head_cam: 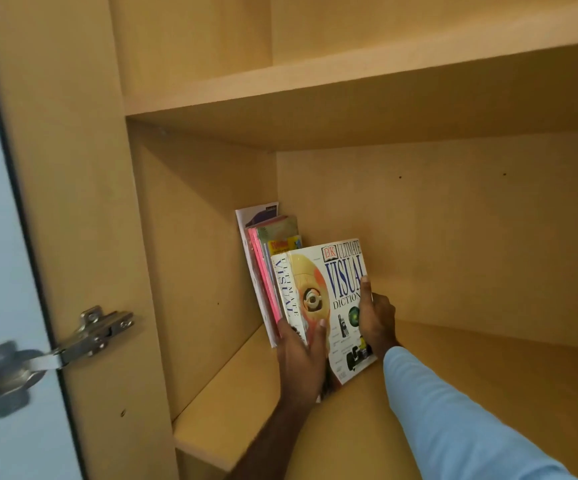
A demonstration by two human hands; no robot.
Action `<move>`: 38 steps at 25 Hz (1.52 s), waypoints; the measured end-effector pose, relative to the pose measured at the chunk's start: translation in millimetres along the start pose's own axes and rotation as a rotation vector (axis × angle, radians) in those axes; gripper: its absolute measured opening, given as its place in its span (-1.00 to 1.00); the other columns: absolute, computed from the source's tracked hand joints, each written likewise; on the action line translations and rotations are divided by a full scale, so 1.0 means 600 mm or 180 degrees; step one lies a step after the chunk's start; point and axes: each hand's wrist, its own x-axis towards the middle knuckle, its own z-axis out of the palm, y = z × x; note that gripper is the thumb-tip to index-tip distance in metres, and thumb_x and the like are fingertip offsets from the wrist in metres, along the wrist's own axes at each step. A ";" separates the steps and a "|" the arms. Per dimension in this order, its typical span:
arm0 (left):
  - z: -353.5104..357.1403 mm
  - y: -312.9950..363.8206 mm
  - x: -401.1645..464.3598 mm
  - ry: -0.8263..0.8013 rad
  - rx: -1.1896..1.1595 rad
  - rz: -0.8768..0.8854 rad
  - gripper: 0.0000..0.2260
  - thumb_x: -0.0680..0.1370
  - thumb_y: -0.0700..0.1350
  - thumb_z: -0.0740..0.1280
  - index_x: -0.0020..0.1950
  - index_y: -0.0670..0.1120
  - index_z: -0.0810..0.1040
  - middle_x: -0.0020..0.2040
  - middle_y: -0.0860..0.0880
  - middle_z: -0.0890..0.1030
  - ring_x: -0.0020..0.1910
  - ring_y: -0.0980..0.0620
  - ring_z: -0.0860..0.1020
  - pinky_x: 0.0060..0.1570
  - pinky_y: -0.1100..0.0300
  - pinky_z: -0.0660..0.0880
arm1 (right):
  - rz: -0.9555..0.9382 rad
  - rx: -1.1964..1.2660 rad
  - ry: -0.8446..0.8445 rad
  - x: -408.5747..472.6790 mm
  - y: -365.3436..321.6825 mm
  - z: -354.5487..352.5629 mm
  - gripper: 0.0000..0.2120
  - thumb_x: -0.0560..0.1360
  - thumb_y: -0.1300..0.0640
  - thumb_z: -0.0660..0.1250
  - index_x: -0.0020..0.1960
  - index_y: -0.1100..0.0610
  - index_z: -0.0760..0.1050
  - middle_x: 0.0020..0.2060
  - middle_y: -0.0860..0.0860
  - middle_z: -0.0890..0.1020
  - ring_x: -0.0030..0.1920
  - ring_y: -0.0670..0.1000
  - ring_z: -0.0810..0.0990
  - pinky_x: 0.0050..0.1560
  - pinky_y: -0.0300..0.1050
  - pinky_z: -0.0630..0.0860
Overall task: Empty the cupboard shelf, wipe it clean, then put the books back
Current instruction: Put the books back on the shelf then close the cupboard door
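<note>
Left hand (301, 358): fingers curled round the spine edge of the dictionary (332, 299), thumb on its cover.
Right hand (377, 320): fingers wrapped behind the far edge, thumb pressed on the cover.
Dictionary: upright at frame centre on the shelf (232, 420), against the other books (266, 258).

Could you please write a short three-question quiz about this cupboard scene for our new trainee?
1. True or false: the big white dictionary stands against the left wall with no other books between.
2. Which hand grips the dictionary's spine side? A) left hand B) right hand
3. Fill in: the metal hinge sits on the cupboard's ____ side.

Key: 1 false, thinner books stand between; 2 A; 3 left.
</note>
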 end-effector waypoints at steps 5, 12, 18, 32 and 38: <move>0.029 -0.020 0.046 0.0274 0.0297 0.0196 -0.61 0.57 0.15 0.34 0.31 0.14 0.26 0.30 0.01 0.56 0.20 0.13 0.59 -0.01 0.24 0.64 | -0.0048 0.0171 -0.0128 0.073 0.015 0.053 -0.22 0.49 -0.56 -0.09 -0.09 0.03 0.63 -0.23 0.01 0.71 -0.16 0.07 0.68 -0.04 0.03 0.61; 0.032 -0.054 0.093 0.0604 0.1718 0.0367 -0.38 0.54 0.34 0.23 0.40 -0.09 0.36 0.28 -0.08 0.53 0.16 -0.05 0.61 -0.02 0.05 0.66 | -0.0133 0.0993 -0.0066 0.112 0.014 0.110 -0.54 0.65 -0.26 0.08 -0.10 -0.04 0.63 -0.24 -0.08 0.71 -0.13 0.01 0.70 -0.12 -0.10 0.59; 0.022 -0.049 0.103 0.0859 0.2447 0.0718 -0.30 0.48 0.25 0.44 0.46 -0.10 0.36 0.20 -0.11 0.46 0.10 -0.08 0.53 -0.10 0.00 0.62 | -0.0083 0.1228 -0.0500 0.153 0.036 0.144 -0.44 0.52 -0.43 0.09 0.01 -0.06 0.67 -0.10 -0.04 0.76 -0.05 0.02 0.73 0.12 0.14 0.62; 0.023 -0.085 0.100 0.1007 0.2253 0.0803 -0.35 0.52 0.20 0.28 0.49 -0.15 0.38 0.22 -0.09 0.41 0.14 -0.14 0.52 0.06 -0.06 0.58 | 0.0196 0.1168 -0.0854 0.188 0.031 0.194 -0.27 0.39 -0.56 0.10 -0.05 0.02 0.70 -0.17 0.01 0.76 -0.10 0.08 0.74 0.08 0.18 0.64; 0.015 -0.095 0.107 0.1066 0.2491 0.0696 -0.30 0.48 0.31 0.28 0.49 -0.09 0.37 0.21 -0.12 0.49 0.12 -0.16 0.56 0.05 -0.07 0.51 | -0.0004 0.0965 -0.0682 0.191 0.033 0.209 -0.36 0.55 -0.41 0.10 -0.07 0.09 0.68 -0.21 0.03 0.74 -0.17 0.06 0.72 -0.06 0.08 0.67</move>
